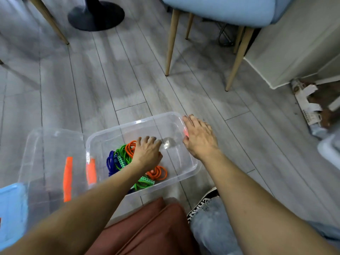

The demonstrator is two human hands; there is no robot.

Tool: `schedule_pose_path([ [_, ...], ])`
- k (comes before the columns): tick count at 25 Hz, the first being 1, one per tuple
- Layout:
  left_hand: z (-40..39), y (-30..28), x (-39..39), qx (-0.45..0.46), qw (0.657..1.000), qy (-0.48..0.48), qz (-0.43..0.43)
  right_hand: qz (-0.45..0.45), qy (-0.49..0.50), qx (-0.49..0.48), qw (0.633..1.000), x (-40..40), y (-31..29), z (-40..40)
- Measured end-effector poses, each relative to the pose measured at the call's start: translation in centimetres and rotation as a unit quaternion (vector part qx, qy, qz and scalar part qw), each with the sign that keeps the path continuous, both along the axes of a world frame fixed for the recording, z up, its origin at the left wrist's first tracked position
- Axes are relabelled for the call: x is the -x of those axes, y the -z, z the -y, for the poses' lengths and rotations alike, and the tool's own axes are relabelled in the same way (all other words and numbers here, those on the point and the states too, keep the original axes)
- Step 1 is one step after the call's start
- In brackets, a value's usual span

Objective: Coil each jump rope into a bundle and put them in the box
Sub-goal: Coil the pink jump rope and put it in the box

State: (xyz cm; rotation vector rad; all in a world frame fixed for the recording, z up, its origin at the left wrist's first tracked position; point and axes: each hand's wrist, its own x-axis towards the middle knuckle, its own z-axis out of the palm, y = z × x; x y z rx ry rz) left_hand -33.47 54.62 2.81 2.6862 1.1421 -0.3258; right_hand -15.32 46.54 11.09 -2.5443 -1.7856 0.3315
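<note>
Coiled jump ropes, orange, green and blue cord bundles (128,159), lie in the near-left part of a clear plastic box (195,166) on the grey plank floor (128,80). Left hand (147,153) rests directly on them, fingers curled loosely over the coils. Right hand (199,138), fingers relaxed, touches the box's right rim. The box's long axis runs left to right. Its clear lid (49,144) lies just left; a blue chair (220,10) stands beyond.
</note>
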Motion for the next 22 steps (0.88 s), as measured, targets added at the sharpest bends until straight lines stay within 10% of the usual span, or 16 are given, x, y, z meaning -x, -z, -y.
schedule_pose_path([
  [22,9.0,-25.0,-12.8,-0.157,0.932,0.135,0.297,0.06,0.178,-0.19,0.964,-6.5,-19.3,13.2],
])
